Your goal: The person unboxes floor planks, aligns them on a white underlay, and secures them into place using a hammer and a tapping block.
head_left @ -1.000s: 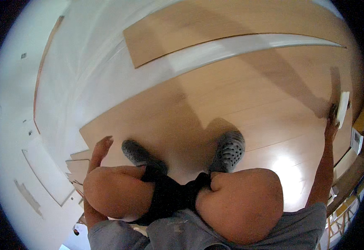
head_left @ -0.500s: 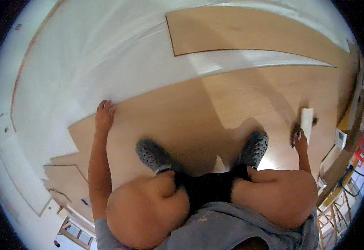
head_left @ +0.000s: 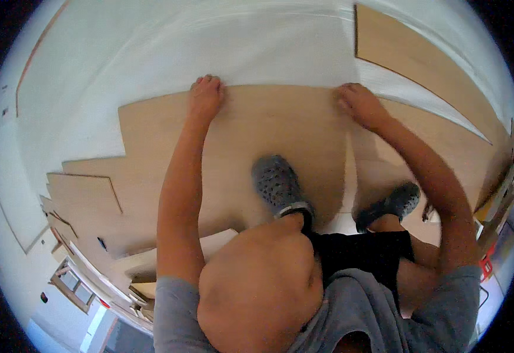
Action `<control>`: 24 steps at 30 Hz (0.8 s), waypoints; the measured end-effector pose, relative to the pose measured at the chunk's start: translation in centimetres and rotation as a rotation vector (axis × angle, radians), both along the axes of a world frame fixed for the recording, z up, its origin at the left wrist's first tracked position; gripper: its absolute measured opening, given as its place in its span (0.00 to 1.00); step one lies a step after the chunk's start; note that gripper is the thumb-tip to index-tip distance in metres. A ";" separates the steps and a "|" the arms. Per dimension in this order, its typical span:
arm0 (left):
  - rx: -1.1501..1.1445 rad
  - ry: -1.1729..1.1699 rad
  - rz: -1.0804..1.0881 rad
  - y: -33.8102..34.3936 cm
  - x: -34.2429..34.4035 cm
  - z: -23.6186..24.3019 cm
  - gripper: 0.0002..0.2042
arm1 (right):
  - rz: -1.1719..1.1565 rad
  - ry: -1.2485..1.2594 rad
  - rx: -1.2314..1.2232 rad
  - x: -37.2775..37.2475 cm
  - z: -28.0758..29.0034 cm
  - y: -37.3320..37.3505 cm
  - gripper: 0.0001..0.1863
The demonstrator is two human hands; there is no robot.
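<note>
My left hand (head_left: pixel 208 94) rests on the far edge of the light wood flooring (head_left: pixel 269 117), its fingers curled over the board's edge. To its right, my right hand (head_left: pixel 360 103) is at the same edge with bent fingers, slightly blurred. White underlay sheet (head_left: pixel 151 53) lies beyond the boards. A loose board (head_left: pixel 416 50) lies on it at the upper right, apart from the laid edge at its near left end. I squat on the flooring, a grey clog (head_left: pixel 277 179) on each foot. A small dark item (head_left: pixel 428 212) lies partly hidden by my right forearm.
At the left, the flooring ends in staggered steps, with a cut piece (head_left: pixel 83 191) on top and a small dark item (head_left: pixel 101 242) nearby. Board offcuts (head_left: pixel 145 289) and a wooden frame (head_left: pixel 71 285) are at the lower left. Clutter with a red object (head_left: pixel 485 262) lines the right rim.
My left hand has moved forward to the board edge. My right hand has let go of the white block and moved up and left to that edge. My body and view have shifted.
</note>
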State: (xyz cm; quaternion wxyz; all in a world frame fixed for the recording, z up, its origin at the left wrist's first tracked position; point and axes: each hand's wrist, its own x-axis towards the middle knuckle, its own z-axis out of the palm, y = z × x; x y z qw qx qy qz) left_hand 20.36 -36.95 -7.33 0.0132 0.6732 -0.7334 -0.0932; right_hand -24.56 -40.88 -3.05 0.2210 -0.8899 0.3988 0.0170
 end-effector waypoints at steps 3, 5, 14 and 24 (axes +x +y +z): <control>0.067 0.009 0.003 -0.8 0.3 -0.4 0.15 | -0.085 -0.019 -0.129 7.0 -2.5 1.7 0.19; 0.009 0.020 0.007 -1.6 2.5 -0.2 0.16 | -0.170 0.009 -0.134 10.1 -2.4 1.3 0.20; 0.067 0.165 0.022 -1.4 3.3 0.1 0.20 | -0.219 0.186 0.159 11.7 -0.5 -1.4 0.30; 0.174 -0.032 0.220 -1.2 1.1 -0.4 0.27 | -0.399 0.112 0.308 11.3 -1.9 -1.5 0.36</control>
